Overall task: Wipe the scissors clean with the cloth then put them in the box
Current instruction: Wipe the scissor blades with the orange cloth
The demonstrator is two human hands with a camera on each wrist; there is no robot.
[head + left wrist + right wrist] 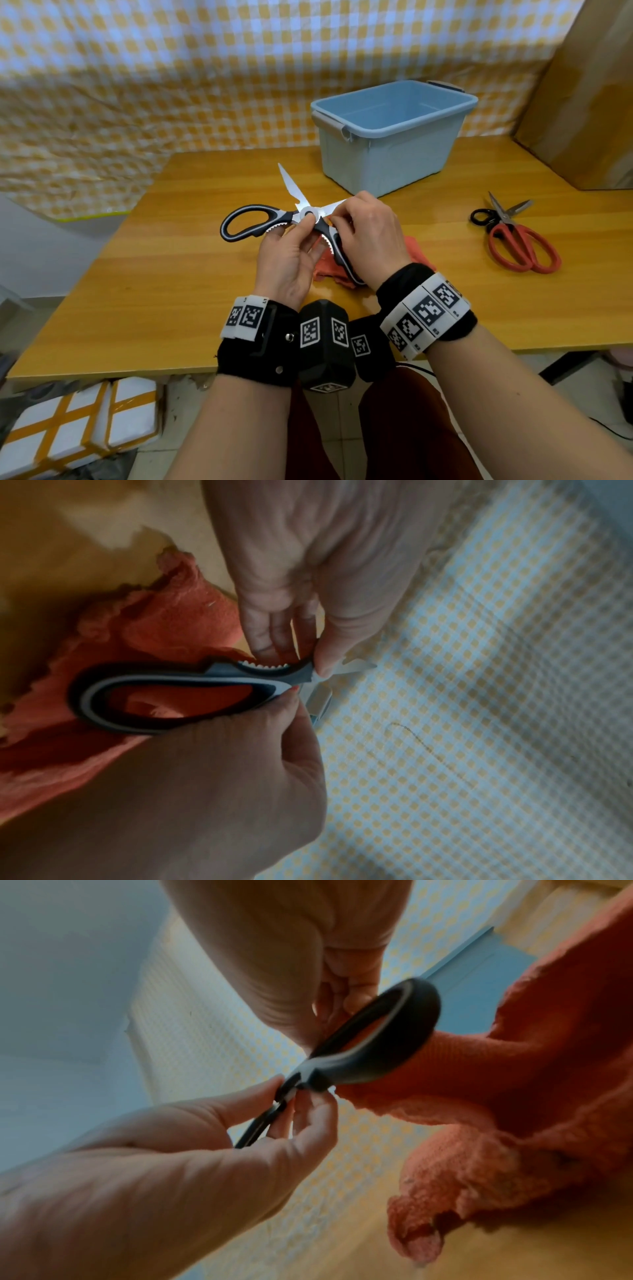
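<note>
Gripping the black-handled scissors [310, 214] wide open at the pivot, both hands up off the table [171, 274].

Left hand [286, 260] pinches the pivot, thumb on top, fingers curled beneath; right hand [368, 236] curls round the near handle loop and pinches the blade root. Under the fingers, the orange cloth [329, 270] lies bunched on the wood. One blade points up beyond the left fingertips. Out past the right hand, red-handled scissors [513, 236] lie apart; beyond the fingers stands the blue box [387, 157].

Makeshift workspace: wooden table [171, 274], checkered backdrop [137, 68]
</note>
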